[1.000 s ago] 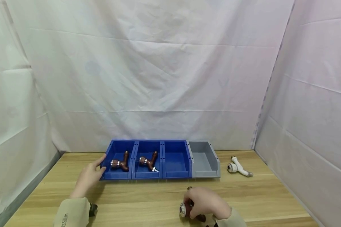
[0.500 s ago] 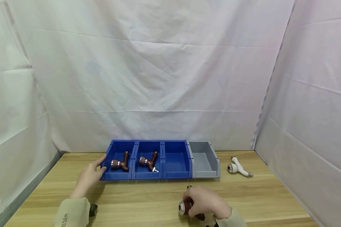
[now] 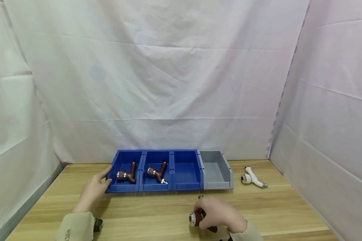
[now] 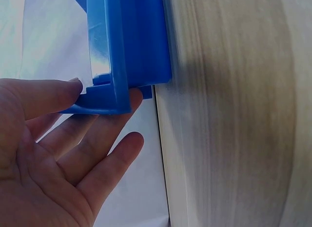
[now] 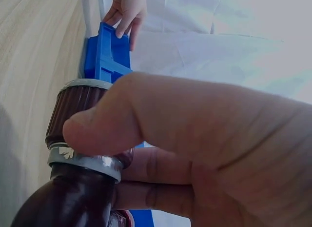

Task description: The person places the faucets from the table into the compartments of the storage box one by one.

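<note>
My right hand (image 3: 218, 214) grips a brown faucet (image 3: 196, 218) low over the front of the table. In the right wrist view the thumb lies across the collar below the ribbed knob (image 5: 78, 110), with fingers behind it. At the far left of the bin row, my left hand (image 3: 93, 189) pinches the edge of the leftmost blue bin (image 4: 114, 56) between thumb and fingers. A brown faucet (image 3: 129, 174) lies in that bin. Another brown faucet (image 3: 158, 172), with a silver spout tip, lies in the second blue bin (image 3: 155, 155).
A third blue bin (image 3: 187, 167) and a grey bin (image 3: 215, 169) continue the row to the right. Beyond them a white faucet (image 3: 252, 177) lies on the wooden table (image 3: 144, 214). White cloth (image 3: 175, 83) hangs behind and at both sides.
The brown faucet in my right hand has shifted very slightly away from me and to the left. My left hand stays on the bin edge.
</note>
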Motion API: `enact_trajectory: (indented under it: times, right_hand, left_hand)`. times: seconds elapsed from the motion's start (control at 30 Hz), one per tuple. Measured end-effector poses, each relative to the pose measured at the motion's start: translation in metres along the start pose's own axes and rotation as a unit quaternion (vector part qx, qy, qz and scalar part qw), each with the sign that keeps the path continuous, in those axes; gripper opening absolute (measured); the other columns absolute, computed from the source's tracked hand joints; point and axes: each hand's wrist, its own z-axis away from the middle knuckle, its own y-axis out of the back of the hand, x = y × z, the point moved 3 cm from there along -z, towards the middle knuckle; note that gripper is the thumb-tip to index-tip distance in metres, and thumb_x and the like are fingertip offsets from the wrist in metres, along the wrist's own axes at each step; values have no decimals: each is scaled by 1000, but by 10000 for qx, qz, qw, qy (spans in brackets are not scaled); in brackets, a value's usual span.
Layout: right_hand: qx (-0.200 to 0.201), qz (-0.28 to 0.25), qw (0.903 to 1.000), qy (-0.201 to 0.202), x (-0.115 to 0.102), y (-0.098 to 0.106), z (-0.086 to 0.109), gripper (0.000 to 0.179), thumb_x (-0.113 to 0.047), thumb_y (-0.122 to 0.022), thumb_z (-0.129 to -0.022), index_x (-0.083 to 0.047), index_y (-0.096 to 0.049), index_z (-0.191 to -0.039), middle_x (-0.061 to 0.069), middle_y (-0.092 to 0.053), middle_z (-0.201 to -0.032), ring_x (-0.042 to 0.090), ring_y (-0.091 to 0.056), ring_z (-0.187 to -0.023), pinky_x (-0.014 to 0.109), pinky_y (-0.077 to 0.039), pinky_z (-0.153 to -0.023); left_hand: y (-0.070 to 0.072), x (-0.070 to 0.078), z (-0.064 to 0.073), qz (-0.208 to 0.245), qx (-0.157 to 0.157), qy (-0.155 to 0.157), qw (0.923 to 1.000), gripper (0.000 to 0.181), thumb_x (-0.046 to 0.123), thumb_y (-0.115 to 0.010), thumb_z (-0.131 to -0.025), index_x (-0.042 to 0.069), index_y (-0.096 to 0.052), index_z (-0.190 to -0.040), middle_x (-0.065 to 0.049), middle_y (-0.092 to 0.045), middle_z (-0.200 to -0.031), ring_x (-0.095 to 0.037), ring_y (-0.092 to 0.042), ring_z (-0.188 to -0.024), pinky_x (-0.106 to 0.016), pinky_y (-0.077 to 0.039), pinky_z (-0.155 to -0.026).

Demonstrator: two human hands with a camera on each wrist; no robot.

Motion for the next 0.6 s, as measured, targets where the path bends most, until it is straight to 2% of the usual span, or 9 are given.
enact_trajectory:
  times: [0.1, 0.23, 0.47, 0.6]
  right_hand:
    - [31, -8, 10000, 37, 0, 1, 0, 29, -12, -77, -65, -24, -71, -91, -18, -54, -76, 4, -48, -66, 24, -42, -60]
    - [78, 38, 9999, 73, 0, 1, 0, 28, -13, -77, -65, -24, -70, -90, -18, -53, -76, 4, -47, -66, 23, -41, -60]
    - [202, 100, 9996, 147, -3, 4, 1, 25, -14, -77, -65, -23, -70, -87, -17, -52, -73, 4, -46, -64, 23, -41, -58]
    - [332, 184, 9989, 271, -5, 5, 2, 26, -14, -77, -64, -24, -69, -87, -18, -52, -72, 3, -45, -63, 23, -40, -57]
  left_hand:
    - [1, 0, 0, -30, 25, -3, 10000, 54, 8, -56, -94, 2, -40, -146, -36, -42, -136, -36, -56, -92, -44, -42, -70]
    - [0, 0, 0, -28, 28, 6, 10000, 54, 8, -57, -94, 2, -40, -146, -36, -42, -136, -32, -55, -85, -42, -40, -67]
    - [0, 0, 0, -53, 21, -2, 10000, 54, 9, -57, -95, 2, -40, -146, -36, -42, -136, -31, -55, -83, -41, -40, -65]
    - [0, 0, 1, -68, 55, -3, 10000, 54, 9, -57, -95, 2, -41, -145, -35, -43, -136, -36, -59, -93, -42, -41, -67]
